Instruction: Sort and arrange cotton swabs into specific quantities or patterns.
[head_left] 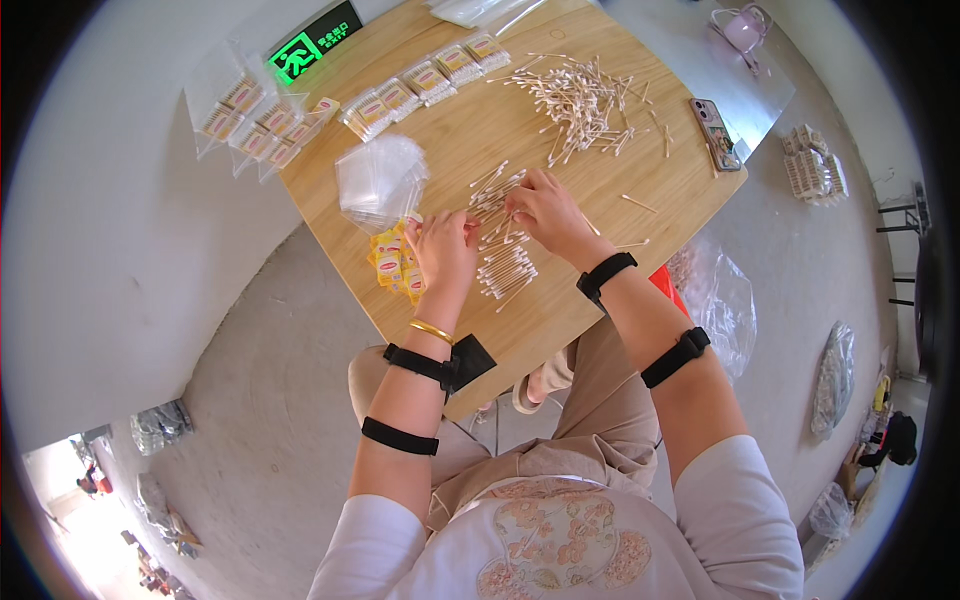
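The right grip (548, 212) curls over cotton swabs (507, 268), closure unclear.

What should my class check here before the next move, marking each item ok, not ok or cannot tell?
1. Left hand and right hand at the row of swabs: ok.
2. Row aligned: not ok, several swabs askew.
3. Swab pile on the table: ok.
4. Clear bags on the table: ok.
5. Yellow cards near the left hand: ok.
6. Finger grip on swabs: cannot tell, partly hidden.
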